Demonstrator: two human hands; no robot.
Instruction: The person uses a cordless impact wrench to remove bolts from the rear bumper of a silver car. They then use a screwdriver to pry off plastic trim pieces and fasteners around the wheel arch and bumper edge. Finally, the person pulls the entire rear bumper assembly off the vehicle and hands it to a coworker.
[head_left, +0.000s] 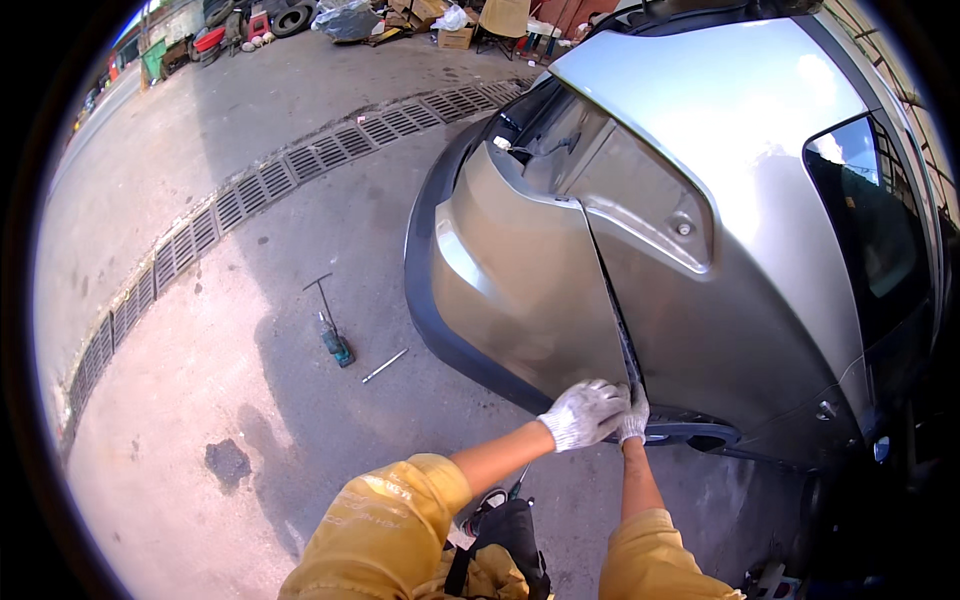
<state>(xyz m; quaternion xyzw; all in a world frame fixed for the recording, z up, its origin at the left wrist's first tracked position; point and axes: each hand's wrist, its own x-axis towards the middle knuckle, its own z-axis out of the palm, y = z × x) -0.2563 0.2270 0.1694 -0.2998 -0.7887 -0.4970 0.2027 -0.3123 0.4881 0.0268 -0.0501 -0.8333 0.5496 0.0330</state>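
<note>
A silver-grey car's rear bumper [510, 280] stands slightly apart from the body panel [700, 330], with a dark gap [617, 310] running down between them. My left hand [584, 413], in a white knitted glove, is closed at the bumper's lower corner. Right beside it, my gloved right hand [634, 414] grips the bumper's edge at the bottom of the gap, by the wheel arch [690, 433]. The hands touch or overlap, and some fingertips are hidden. The tail light opening [570, 150] holds no lamp, and a white connector [502, 143] shows there.
A green-and-black cordless tool [338, 343] with a long T-shaped rod and a metal bar [385, 366] lie on the concrete left of the car. Beyond them curves a drain grate [240, 195]. Tyres [293, 20], boxes [455, 38] and bags line the far side.
</note>
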